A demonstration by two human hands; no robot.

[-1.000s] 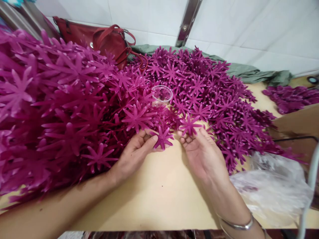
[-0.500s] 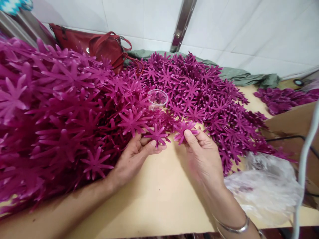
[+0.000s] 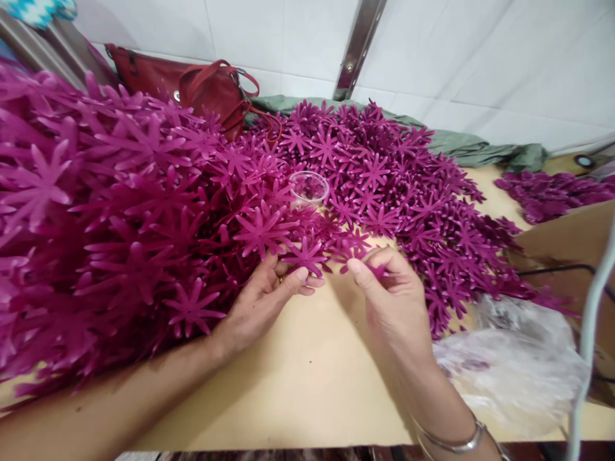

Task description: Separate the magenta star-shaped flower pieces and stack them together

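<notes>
My left hand (image 3: 273, 288) grips a magenta star-shaped petal piece (image 3: 306, 256) between thumb and fingers, its narrow lobes spread out flat. Just to the right, my right hand (image 3: 391, 291) pinches another magenta petal piece (image 3: 353, 246), partly covered by the thumb and fingers. The two held pieces are close together above the table. Behind the hands sits a small clear plastic cup (image 3: 310, 187) among the petals; its contents are hard to make out. A tall heap of petal pieces (image 3: 139, 153) rises beside my left forearm.
A second petal heap (image 3: 384, 173) spreads along the back right of the tan table (image 3: 298, 397). A red bag (image 3: 211, 93) leans at the wall. Clear plastic bags (image 3: 509, 371), a cardboard box (image 3: 567, 243) and a pale cable (image 3: 593, 314) stand at the right.
The fingers of my right hand have curled in further over their petal piece, turning it. My left hand keeps its piece. The whole view has shifted slightly.
</notes>
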